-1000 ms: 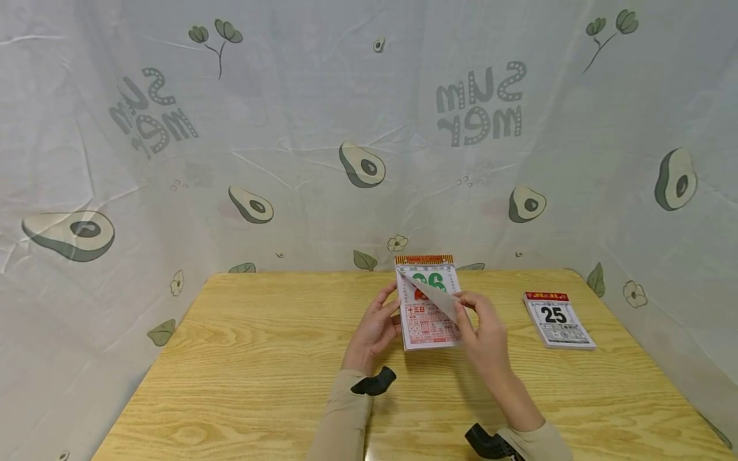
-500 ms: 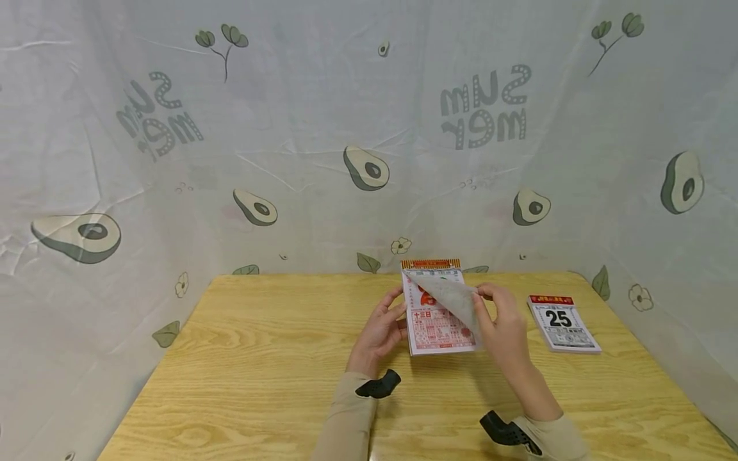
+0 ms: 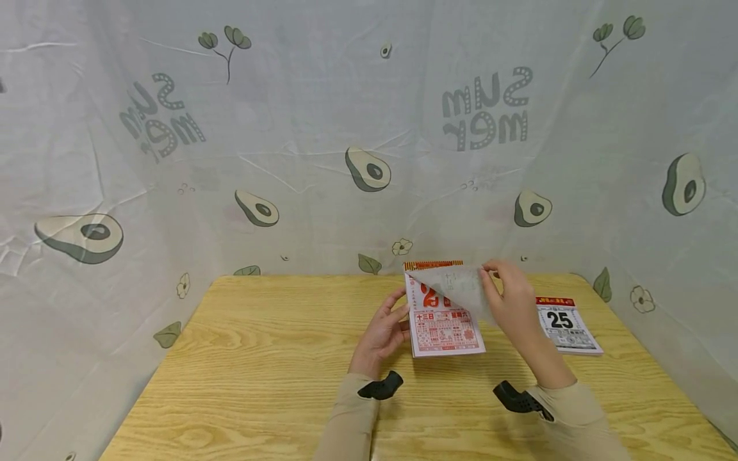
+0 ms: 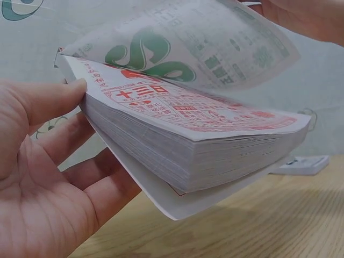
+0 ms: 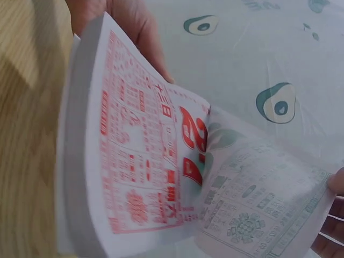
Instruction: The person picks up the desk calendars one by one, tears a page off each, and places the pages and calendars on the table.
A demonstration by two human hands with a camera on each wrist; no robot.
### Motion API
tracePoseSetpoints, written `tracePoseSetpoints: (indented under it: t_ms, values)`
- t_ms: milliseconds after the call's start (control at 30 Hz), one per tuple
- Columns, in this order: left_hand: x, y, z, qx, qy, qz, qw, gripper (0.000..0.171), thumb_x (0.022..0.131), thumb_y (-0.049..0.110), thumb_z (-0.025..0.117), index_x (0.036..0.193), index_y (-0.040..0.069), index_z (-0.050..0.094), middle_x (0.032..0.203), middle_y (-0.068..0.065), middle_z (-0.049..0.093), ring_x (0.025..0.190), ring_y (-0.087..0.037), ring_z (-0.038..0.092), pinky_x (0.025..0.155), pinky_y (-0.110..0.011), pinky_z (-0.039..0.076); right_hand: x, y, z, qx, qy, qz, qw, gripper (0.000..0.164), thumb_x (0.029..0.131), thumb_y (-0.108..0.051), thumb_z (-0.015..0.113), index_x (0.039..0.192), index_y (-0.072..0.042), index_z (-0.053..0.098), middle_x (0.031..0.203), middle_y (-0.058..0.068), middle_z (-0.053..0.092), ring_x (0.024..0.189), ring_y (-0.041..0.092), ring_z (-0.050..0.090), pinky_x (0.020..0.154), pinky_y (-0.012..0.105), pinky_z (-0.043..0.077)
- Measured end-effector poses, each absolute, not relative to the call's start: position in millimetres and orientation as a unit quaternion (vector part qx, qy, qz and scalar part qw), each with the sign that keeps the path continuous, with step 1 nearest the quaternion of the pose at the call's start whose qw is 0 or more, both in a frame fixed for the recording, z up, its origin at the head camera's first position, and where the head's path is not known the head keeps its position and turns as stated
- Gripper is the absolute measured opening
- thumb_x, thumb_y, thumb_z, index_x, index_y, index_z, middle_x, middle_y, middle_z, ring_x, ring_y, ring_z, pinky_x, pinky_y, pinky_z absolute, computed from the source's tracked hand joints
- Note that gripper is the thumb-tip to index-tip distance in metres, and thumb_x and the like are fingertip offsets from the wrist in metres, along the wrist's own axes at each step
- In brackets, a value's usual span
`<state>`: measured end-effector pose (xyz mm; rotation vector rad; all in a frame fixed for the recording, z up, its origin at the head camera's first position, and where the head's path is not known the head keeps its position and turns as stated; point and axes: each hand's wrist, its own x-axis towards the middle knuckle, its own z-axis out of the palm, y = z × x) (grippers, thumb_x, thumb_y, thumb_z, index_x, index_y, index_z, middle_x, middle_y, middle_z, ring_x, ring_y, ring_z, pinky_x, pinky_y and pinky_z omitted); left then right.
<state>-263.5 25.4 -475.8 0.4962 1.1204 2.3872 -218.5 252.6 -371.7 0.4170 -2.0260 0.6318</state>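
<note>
A thick tear-off wall calendar (image 3: 444, 334) with an orange-striped header is held above the table. My left hand (image 3: 380, 336) grips its left edge, thumb on top and fingers underneath in the left wrist view. Between the thumb and fingers of my right hand (image 3: 515, 307), the corner of the thin top page (image 3: 461, 286) is pinched and folded back up. Green print shows through that page (image 4: 156, 51) in the left wrist view. Beneath it lies a sheet with red print (image 5: 140, 161), its large numeral partly covered. The page still joins the pad near the header.
A second, smaller calendar (image 3: 567, 328) showing 25 under a red header lies flat on the wooden table (image 3: 277, 358) at the right, partly behind my right arm. A white curtain (image 3: 311, 115) printed with avocados encloses the table's back and sides.
My right hand has moved up and right, lifting the page further off the pad, so more of the red sheet shows. The left hand keeps its grip on the calendar.
</note>
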Motion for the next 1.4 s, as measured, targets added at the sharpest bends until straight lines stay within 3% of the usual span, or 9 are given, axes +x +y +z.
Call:
tracePoseSetpoints:
  t_ms: [300,800,1400]
  values:
    - [-264.3,26.3,-476.7,0.187,0.408,0.866,0.222,0.033,0.105,0.011,0.04,0.134,0.026,0.044,0.11,0.0,0.065,0.089,-0.017,0.067,0.074,-0.032,0.055,-235.2,253.3,-342.5,0.166,-0.865,0.234,0.412,0.011,0.092,-0.003,0.063,0.099,0.006,0.064,0.092,0.023,0.067,0.086,0.037,0.062,0.072,0.051,0.051]
    - [-265.5,28.0,-479.6,0.161,0.406,0.873,0.216,0.033,0.105,0.01,0.04,0.134,0.024,0.044,0.108,0.0,0.065,0.087,-0.017,0.066,0.072,-0.032,0.055,-280.4,250.7,-314.5,0.163,-0.902,0.201,0.346,0.014,0.098,-0.011,0.056,0.099,0.002,0.062,0.085,0.02,0.067,0.07,0.03,0.06,0.062,0.043,0.048]
    - [-263.5,28.4,-479.3,0.18,0.404,0.869,0.22,0.033,0.105,0.01,0.04,0.129,0.031,0.05,0.11,0.001,0.065,0.09,-0.016,0.066,0.073,-0.031,0.055,-322.7,248.9,-324.3,0.119,-0.925,0.183,0.312,0.018,0.101,-0.014,0.051,0.101,0.002,0.059,0.096,0.022,0.064,0.086,0.035,0.059,0.074,0.049,0.049]
